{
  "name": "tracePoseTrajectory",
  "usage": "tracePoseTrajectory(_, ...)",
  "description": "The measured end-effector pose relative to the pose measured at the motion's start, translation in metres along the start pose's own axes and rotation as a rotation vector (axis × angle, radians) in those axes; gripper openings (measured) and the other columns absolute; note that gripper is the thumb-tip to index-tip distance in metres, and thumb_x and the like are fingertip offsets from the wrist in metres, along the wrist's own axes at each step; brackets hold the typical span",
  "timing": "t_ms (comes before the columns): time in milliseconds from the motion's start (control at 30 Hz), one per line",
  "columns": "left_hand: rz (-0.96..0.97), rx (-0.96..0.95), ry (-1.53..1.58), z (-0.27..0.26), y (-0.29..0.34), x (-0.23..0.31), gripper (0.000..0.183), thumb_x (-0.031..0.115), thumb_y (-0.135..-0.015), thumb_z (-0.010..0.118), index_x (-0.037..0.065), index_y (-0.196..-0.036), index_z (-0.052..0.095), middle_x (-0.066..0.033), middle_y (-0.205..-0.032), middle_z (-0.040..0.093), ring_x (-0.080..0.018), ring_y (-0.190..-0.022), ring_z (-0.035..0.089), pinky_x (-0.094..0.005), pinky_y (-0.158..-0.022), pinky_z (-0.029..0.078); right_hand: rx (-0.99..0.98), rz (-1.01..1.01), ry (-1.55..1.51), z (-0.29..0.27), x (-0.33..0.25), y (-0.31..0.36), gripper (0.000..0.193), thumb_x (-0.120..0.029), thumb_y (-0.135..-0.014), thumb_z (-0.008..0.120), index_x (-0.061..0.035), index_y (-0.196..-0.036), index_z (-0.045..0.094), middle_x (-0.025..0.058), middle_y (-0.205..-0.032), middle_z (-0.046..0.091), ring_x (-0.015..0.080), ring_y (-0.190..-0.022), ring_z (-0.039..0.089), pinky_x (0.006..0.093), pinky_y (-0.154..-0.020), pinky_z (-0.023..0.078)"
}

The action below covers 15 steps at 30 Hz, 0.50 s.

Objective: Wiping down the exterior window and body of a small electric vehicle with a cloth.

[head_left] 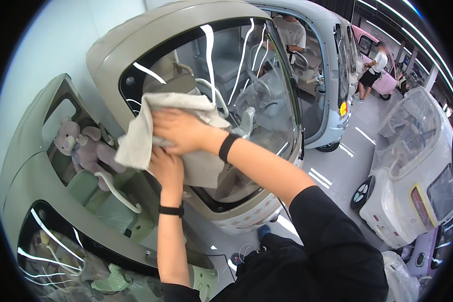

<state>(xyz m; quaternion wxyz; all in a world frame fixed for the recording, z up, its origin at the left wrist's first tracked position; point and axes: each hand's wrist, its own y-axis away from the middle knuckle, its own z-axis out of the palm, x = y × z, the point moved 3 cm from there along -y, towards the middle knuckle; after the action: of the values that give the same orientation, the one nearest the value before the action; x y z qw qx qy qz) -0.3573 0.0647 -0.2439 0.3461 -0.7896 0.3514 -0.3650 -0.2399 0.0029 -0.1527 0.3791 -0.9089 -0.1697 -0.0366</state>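
Note:
A grey-beige cloth (136,138) is spread in front of the windscreen (231,65) of a small beige vehicle (105,55), hiding part of the glass. My right hand (183,130) presses on the middle of the cloth, its fingers pointing left and bunching the fabric. Just below it, my left hand (166,168) grips the cloth, with most of its fingertips hidden in the folds or behind the right hand. The two hands overlap slightly. A black band circles each wrist. Through the glass, seats and a steering wheel show dimly.
A green vehicle (40,166) stands close on my left, with a mauve teddy bear (85,143) inside. Beyond the beige one is a light-blue vehicle (332,65) with a person (290,35) at it. Another person (377,63) stands by a pink vehicle. A white, plastic-wrapped vehicle (397,186) is at right.

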Motion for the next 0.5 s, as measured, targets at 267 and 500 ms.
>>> tracePoseTrajectory(267, 0.231, -0.025, -0.344, 0.012, -0.123, 0.093, 0.057, 0.037, -0.096, 0.053, 0.0, -0.139, 0.054, -0.0175, -0.147, 0.05, -0.0533, -0.139, 0.037, -0.0783, -0.112, 0.016, 0.241, 0.175, 0.045, -0.072, 0.102, 0.001, 0.071, -0.036, -0.084, 0.064, -0.0036, -0.145, 0.051, 0.0208, -0.151, 0.051, 0.0344, -0.145, 0.043, 0.0505, -0.121, 0.03)
tracePoseTrajectory(500, 0.413, -0.028, -0.345, 0.067, -0.204, 0.198, 0.064, 0.038, -0.095, 0.052, 0.004, -0.149, 0.048, -0.0147, -0.155, 0.044, -0.0531, -0.145, 0.029, -0.0763, -0.114, 0.017, 0.412, 0.344, 0.048, -0.115, 0.219, 0.042, 0.07, -0.035, -0.086, 0.06, 0.0019, -0.144, 0.05, 0.0236, -0.149, 0.051, 0.0379, -0.143, 0.045, 0.0506, -0.121, 0.03)
